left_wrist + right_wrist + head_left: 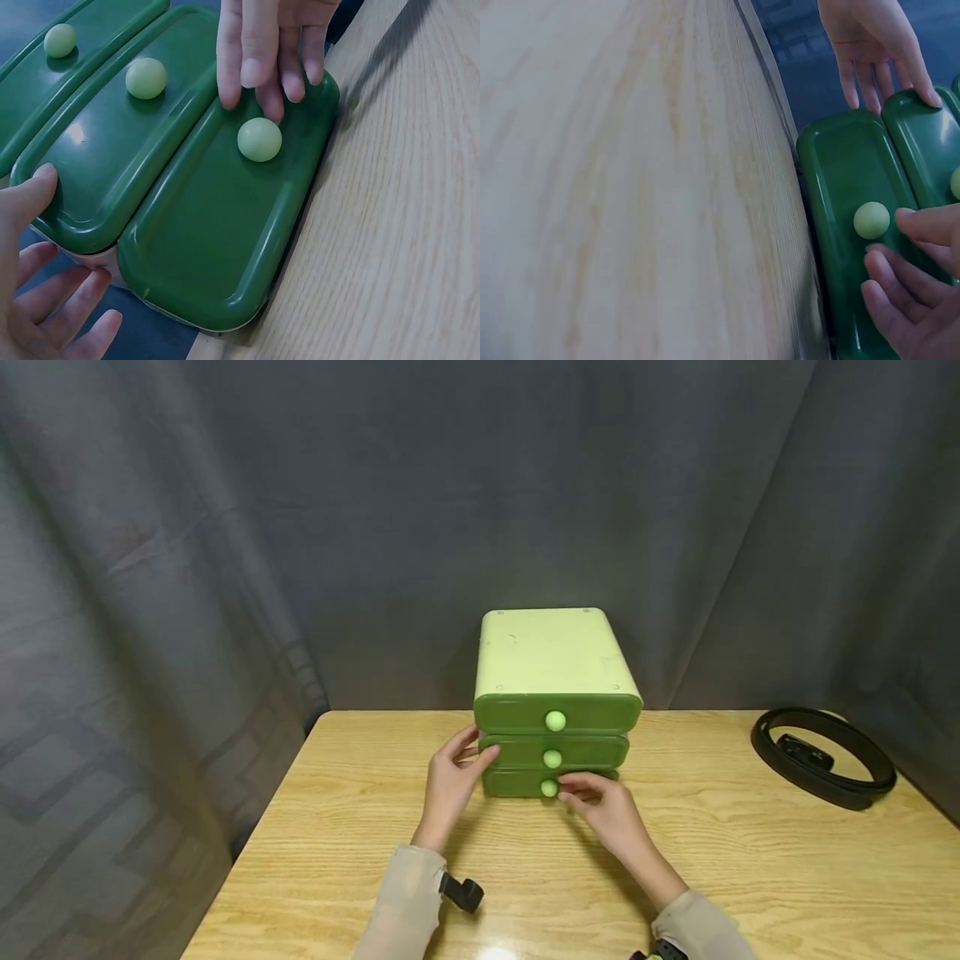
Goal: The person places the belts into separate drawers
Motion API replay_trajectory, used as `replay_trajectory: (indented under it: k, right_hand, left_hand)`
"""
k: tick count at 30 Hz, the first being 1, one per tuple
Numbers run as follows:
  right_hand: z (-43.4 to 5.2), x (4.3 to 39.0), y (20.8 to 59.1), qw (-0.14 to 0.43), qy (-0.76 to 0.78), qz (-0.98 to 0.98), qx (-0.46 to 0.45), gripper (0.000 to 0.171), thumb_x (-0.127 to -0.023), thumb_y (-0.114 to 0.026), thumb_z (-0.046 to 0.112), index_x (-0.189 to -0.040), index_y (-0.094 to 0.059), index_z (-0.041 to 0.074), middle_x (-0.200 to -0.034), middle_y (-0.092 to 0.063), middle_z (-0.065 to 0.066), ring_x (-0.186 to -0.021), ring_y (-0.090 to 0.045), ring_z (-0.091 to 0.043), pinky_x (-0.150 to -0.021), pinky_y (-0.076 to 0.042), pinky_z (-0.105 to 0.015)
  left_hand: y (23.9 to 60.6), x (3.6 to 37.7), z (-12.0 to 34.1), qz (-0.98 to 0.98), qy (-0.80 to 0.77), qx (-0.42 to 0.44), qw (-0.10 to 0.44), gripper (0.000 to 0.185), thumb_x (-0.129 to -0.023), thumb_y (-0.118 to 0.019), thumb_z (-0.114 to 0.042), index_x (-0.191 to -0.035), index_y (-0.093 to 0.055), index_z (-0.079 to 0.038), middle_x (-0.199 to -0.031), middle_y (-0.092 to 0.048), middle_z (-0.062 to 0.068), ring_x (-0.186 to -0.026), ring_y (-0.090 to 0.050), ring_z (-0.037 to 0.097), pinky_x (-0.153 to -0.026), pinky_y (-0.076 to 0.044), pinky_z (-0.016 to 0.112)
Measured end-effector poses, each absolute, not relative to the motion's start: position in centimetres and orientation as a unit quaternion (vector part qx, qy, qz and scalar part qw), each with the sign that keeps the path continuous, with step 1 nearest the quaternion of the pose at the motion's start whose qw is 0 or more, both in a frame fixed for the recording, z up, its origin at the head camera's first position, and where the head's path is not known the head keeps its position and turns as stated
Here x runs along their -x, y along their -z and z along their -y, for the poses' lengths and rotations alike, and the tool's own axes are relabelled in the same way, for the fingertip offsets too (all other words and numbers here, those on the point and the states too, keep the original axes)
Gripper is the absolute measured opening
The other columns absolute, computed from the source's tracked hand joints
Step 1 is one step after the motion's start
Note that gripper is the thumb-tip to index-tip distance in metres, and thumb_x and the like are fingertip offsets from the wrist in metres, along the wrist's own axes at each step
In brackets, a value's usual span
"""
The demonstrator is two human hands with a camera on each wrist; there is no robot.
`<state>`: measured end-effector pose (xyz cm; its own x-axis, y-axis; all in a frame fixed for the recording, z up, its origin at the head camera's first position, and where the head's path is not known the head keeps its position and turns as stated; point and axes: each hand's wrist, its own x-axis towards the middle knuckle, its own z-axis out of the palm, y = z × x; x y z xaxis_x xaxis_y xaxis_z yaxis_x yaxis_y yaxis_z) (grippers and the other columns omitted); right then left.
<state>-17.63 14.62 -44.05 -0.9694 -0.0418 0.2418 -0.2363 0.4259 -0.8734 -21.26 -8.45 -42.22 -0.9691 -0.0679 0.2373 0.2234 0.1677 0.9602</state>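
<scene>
A small cabinet has a pale green top (557,652) and three dark green drawers, each with a round light green knob. At its left side, my left hand (452,777) rests its thumb on the end of the middle drawer (112,150), the other fingers extended along the side wall. My right hand (603,810) is beside the bottom knob (871,220), its loosely bent fingers right at the knob without closing round it. In the left wrist view, the right fingertips overlap the upper part of the bottom drawer (202,240). All the drawers sit flush in the cabinet.
The cabinet stands at the back of a light wooden table (360,810). A coiled black belt (825,785) with a dark buckle lies at the far right. Grey curtains (420,527) hang behind the table and along its left side.
</scene>
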Motion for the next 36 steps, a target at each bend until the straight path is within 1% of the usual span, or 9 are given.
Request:
replay_trajectory:
  k: [4, 10, 15, 16, 20, 22, 23, 28, 36]
  right_hand:
    - [-14.37, 17.69, 44.16, 0.072, -0.537, 0.836, -0.090, 0.022, -0.085, -0.074, -0.003, -0.107, -0.073, -0.004, -0.094, -0.073, -0.012, -0.086, -0.069, -0.023, -0.073, -0.056, -0.025]
    - [-14.13, 17.78, 44.33, 0.060, -0.555, 0.825, -0.092, 0.023, -0.086, -0.074, -0.003, -0.109, -0.072, -0.006, -0.096, -0.073, -0.015, -0.091, -0.070, -0.027, -0.076, -0.056, -0.025]
    - [-13.94, 17.95, 44.41, 0.047, -0.580, 0.809, -0.083, 0.025, -0.087, -0.073, -0.003, -0.111, -0.070, -0.007, -0.100, -0.072, -0.019, -0.094, -0.070, -0.029, -0.078, -0.057, -0.026]
    - [-13.93, 18.00, 44.42, 0.042, -0.585, 0.806, -0.080, 0.025, -0.087, -0.072, -0.003, -0.111, -0.070, -0.008, -0.100, -0.072, -0.020, -0.094, -0.070, -0.029, -0.078, -0.057, -0.026]
    - [-13.97, 18.28, 44.61, 0.029, -0.601, 0.795, -0.071, 0.025, -0.088, -0.071, -0.003, -0.113, -0.069, -0.009, -0.102, -0.071, -0.022, -0.094, -0.070, -0.028, -0.078, -0.057, -0.026]
    - [-13.95, 18.38, 44.68, 0.027, -0.603, 0.794, -0.072, 0.025, -0.089, -0.071, -0.002, -0.113, -0.069, -0.009, -0.103, -0.071, -0.022, -0.095, -0.070, -0.028, -0.078, -0.057, -0.026]
    - [-13.92, 18.40, 44.71, 0.026, -0.604, 0.793, -0.073, 0.025, -0.089, -0.071, -0.002, -0.113, -0.069, -0.009, -0.104, -0.071, -0.022, -0.096, -0.070, -0.028, -0.078, -0.057, -0.025]
    - [-13.76, 18.33, 44.59, 0.023, -0.602, 0.794, -0.074, 0.025, -0.090, -0.070, 0.000, -0.113, -0.070, -0.008, -0.106, -0.070, -0.022, -0.098, -0.069, -0.030, -0.079, -0.057, -0.027]
    - [-13.66, 18.47, 44.43, 0.024, -0.602, 0.796, -0.054, 0.025, -0.088, -0.074, 0.002, -0.110, -0.071, -0.008, -0.102, -0.072, -0.020, -0.094, -0.070, -0.029, -0.078, -0.058, -0.028]
  left_hand:
    - [42.35, 21.33, 8.47, 0.754, 0.645, 0.052, 0.109, 0.057, -0.088, -0.077, -0.031, -0.138, -0.059, -0.010, -0.135, -0.060, 0.009, -0.109, -0.062, 0.027, -0.090, -0.054, 0.038]
    - [42.42, 21.11, 8.41, 0.761, 0.639, 0.051, 0.105, 0.057, -0.089, -0.076, -0.032, -0.139, -0.058, -0.010, -0.136, -0.060, 0.008, -0.110, -0.061, 0.027, -0.088, -0.055, 0.036]
    - [42.35, 21.16, 8.31, 0.758, 0.642, 0.049, 0.102, 0.056, -0.090, -0.075, -0.028, -0.140, -0.057, -0.009, -0.138, -0.058, 0.010, -0.111, -0.061, 0.030, -0.089, -0.055, 0.038]
    - [42.36, 21.13, 8.30, 0.758, 0.642, 0.049, 0.102, 0.056, -0.090, -0.075, -0.029, -0.140, -0.057, -0.010, -0.138, -0.057, 0.010, -0.111, -0.061, 0.029, -0.088, -0.055, 0.036]
    - [42.31, 21.07, 8.30, 0.757, 0.645, 0.046, 0.094, 0.058, -0.090, -0.075, -0.032, -0.142, -0.055, -0.013, -0.142, -0.054, 0.007, -0.109, -0.062, 0.027, -0.085, -0.056, 0.037]
    - [42.32, 20.98, 8.35, 0.759, 0.642, 0.048, 0.098, 0.060, -0.089, -0.076, -0.037, -0.142, -0.056, -0.015, -0.142, -0.054, 0.005, -0.108, -0.063, 0.025, -0.084, -0.056, 0.034]
    - [42.32, 21.00, 8.35, 0.758, 0.642, 0.049, 0.098, 0.061, -0.089, -0.075, -0.037, -0.142, -0.055, -0.014, -0.142, -0.054, 0.006, -0.109, -0.062, 0.026, -0.085, -0.056, 0.036]
    - [42.45, 21.11, 8.34, 0.757, 0.641, 0.060, 0.110, 0.062, -0.089, -0.075, -0.035, -0.142, -0.054, -0.009, -0.138, -0.058, 0.011, -0.112, -0.061, 0.029, -0.088, -0.055, 0.035]
    - [42.40, 21.13, 7.90, 0.758, 0.637, 0.050, 0.132, 0.059, -0.087, -0.078, -0.035, -0.138, -0.059, -0.011, -0.133, -0.062, 0.007, -0.108, -0.063, 0.024, -0.087, -0.054, 0.034]
